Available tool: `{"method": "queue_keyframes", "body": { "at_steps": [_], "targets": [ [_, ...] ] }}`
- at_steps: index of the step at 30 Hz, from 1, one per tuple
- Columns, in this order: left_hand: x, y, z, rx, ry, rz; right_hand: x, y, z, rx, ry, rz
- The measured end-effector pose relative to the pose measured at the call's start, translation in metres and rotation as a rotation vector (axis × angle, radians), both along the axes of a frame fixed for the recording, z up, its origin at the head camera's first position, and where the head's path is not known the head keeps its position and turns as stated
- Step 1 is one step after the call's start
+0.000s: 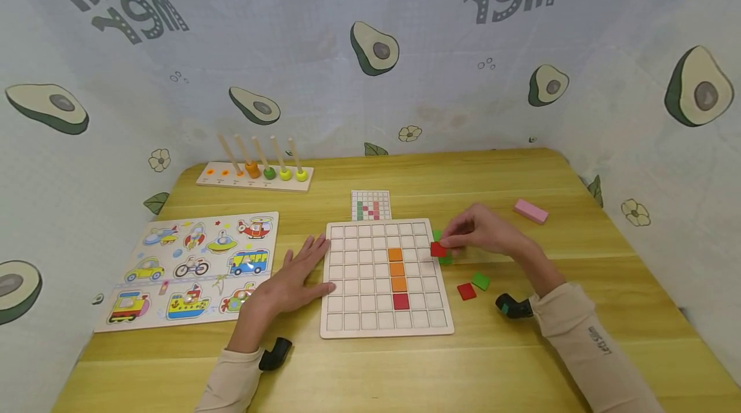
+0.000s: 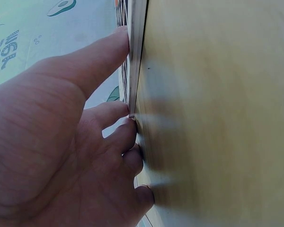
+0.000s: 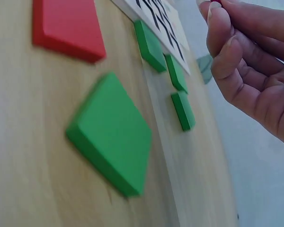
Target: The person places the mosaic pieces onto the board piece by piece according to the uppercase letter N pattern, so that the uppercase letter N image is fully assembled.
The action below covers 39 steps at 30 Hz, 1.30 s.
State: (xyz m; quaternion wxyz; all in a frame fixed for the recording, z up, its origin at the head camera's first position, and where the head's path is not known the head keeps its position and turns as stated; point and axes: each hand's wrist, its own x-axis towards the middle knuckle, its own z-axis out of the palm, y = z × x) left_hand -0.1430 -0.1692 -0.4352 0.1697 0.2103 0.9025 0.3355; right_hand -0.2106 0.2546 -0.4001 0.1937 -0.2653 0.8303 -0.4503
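Note:
A pale wooden grid board (image 1: 389, 329) lies mid-table with three orange tiles (image 1: 396, 269) and one red tile (image 1: 401, 301) in a single column. My right hand (image 1: 482, 230) pinches a red square tile (image 1: 438, 249) above the board's right edge; in the right wrist view only a sliver of that tile shows at the fingertips. Green tiles (image 3: 182, 111) lie beside that edge, partly under the hand in the head view. Nearer me are a loose red tile (image 1: 466, 291) and a green tile (image 1: 480, 281). My left hand (image 1: 292, 281) rests with fingers spread, thumb and fingertips touching the board's left edge.
A small pattern card (image 1: 371, 205) lies just behind the board. To the left is a picture puzzle board (image 1: 220, 278) with vehicles, and behind it a peg stand (image 1: 255, 181) with coloured beads. A pink block (image 1: 530, 211) lies at the right.

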Motion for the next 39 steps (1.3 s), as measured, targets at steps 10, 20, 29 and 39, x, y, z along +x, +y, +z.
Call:
{"method": "queue_keyframes", "body": {
  "at_steps": [10,20,29,39],
  "targets": [
    [-0.001,0.0,0.0,-0.007,0.007,-0.001,0.008,-0.03,-0.006,-0.061,-0.023,-0.052],
    [-0.003,0.0,0.001,-0.018,0.0,-0.001,0.015,-0.053,-0.004,-0.042,-0.013,-0.087],
    [-0.002,0.0,0.0,-0.008,-0.008,0.002,0.025,-0.077,-0.01,-0.055,-0.045,-0.033],
    [0.0,0.001,0.0,-0.009,-0.007,0.006,0.031,-0.094,-0.021,-0.039,0.029,0.022]
  ]
}}
